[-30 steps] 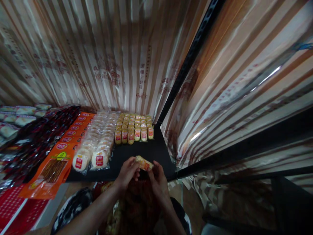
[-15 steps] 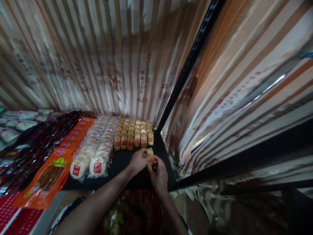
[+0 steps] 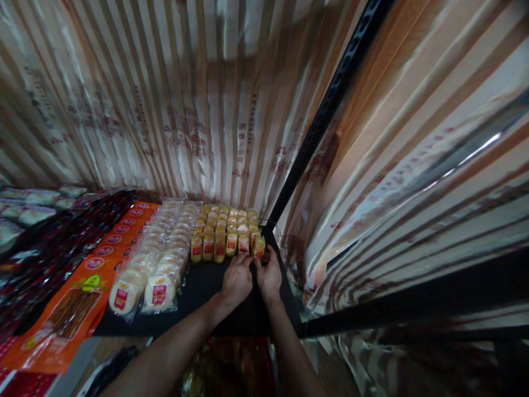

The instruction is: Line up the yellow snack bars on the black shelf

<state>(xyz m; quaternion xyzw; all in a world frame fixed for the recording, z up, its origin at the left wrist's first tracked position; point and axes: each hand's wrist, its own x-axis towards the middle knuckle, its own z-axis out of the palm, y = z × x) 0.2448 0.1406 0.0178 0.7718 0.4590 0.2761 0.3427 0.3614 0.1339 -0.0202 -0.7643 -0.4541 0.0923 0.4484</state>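
Observation:
Between the thumb and fingers of my right hand is a small yellow-wrapped snack cake with a red label. It stands slightly tilted at the front right end of a block of similar snack cakes, set in several rows. My left hand is just to the left, its fingers stretched forward, with the tips at the lower front of the neighbouring cakes. No item shows in the left hand, though its fingertips are partly hidden. Both hands are over the black shelf.
Left of the cakes are two rows of round white packaged biscuits, orange snack packets and dark shiny packets. A black upright post rises at the shelf's back right corner. Striped plastic sheeting hangs behind and to the right.
Both hands have moved forward, bringing the snack cake from above the shelf to the front of the right-hand row. My left fingers have come off it and point forward beside it.

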